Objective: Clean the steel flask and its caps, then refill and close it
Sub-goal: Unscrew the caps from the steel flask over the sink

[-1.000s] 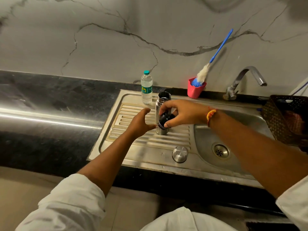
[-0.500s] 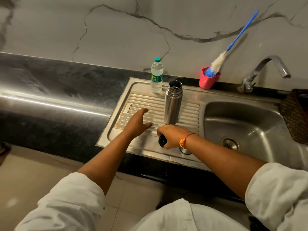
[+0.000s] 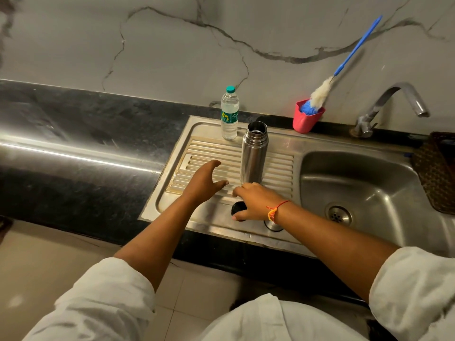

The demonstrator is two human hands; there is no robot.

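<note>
The steel flask (image 3: 254,153) stands upright and uncapped on the ribbed drainboard (image 3: 211,153). My right hand (image 3: 256,201) lies over the black inner cap (image 3: 237,209) on the flat front of the drainboard, thumb and fingers around it. The steel outer cap (image 3: 273,225) sits just to the right, mostly hidden under my right wrist. My left hand (image 3: 204,183) hovers over the drainboard left of the flask, fingers spread and holding nothing.
A small water bottle (image 3: 229,114) stands behind the flask. A pink cup (image 3: 306,119) holds a blue-handled bottle brush (image 3: 344,62). The sink basin (image 3: 364,193), tap (image 3: 391,104) and a brown basket (image 3: 438,173) are to the right.
My right hand carried the black cap from the flask's side down to the front of the drainboard. My left hand has come off the flask's base and now hovers beside it.
</note>
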